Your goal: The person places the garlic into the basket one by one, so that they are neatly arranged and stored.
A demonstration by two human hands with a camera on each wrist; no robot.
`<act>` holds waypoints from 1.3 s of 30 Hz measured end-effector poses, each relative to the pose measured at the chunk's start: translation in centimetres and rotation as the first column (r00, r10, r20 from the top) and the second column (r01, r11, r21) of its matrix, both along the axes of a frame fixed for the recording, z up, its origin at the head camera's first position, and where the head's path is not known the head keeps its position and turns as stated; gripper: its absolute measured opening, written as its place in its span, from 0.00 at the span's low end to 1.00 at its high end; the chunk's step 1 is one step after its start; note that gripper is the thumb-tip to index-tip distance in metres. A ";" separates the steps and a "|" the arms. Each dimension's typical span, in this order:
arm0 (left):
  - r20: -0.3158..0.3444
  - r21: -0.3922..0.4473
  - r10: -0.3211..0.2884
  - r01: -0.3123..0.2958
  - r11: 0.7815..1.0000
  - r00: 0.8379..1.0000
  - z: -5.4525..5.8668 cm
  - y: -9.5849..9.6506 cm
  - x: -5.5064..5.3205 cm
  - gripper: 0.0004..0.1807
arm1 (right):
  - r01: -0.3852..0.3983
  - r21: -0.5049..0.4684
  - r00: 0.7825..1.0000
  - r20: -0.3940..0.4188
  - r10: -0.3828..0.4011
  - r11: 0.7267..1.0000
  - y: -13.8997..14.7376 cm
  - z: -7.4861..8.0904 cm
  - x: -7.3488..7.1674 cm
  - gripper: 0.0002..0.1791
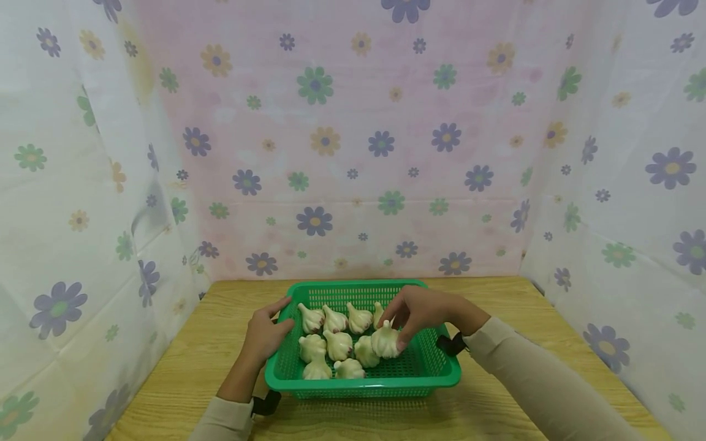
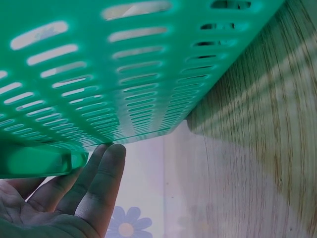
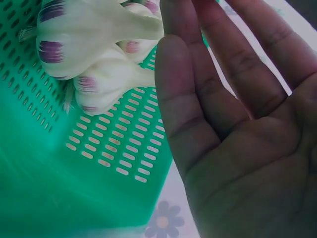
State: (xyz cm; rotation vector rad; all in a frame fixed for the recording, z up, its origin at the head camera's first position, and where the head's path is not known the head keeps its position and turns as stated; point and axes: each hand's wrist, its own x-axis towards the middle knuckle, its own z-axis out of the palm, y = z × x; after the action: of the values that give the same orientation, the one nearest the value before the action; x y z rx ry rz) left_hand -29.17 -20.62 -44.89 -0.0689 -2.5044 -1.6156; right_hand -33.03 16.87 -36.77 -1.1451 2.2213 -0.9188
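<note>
A green plastic basket [image 1: 364,384] with slotted walls holds several pale garlic bulbs [image 1: 338,346], set in rough rows towards its left side. My left hand [image 1: 265,334] holds the basket's left rim, thumb over the top edge. In the left wrist view, its fingers [image 2: 101,191] reach under the rim along the outside wall. Over the basket's right half, my right hand [image 1: 423,309] pinches one garlic bulb [image 1: 385,340] between thumb and fingers, beside another bulb. Purple streaks mark the bulbs [image 3: 106,82] in the right wrist view. The right hand partly hides a back-row bulb.
The basket stands on a wood-grain table [image 1: 220,318]. Flower-printed cloth [image 1: 353,153] rises behind the table and along both sides. A dark strap piece [image 1: 266,404] shows at the left wrist and another [image 1: 451,345] at the right wrist.
</note>
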 end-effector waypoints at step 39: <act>0.005 0.000 0.008 -0.008 1.000 1.000 -0.1 0.0 -0.1 0.34 | -0.054 0.214 0.999 0.016 0.052 0.975 -4.1 -2.9 0.9 0.15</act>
State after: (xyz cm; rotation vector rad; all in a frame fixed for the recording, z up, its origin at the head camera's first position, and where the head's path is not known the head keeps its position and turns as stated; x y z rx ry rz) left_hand -29.28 -20.60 -44.95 -0.0542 -2.5056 -1.6144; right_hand -32.13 12.78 -39.65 -1.0900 2.2076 -0.6432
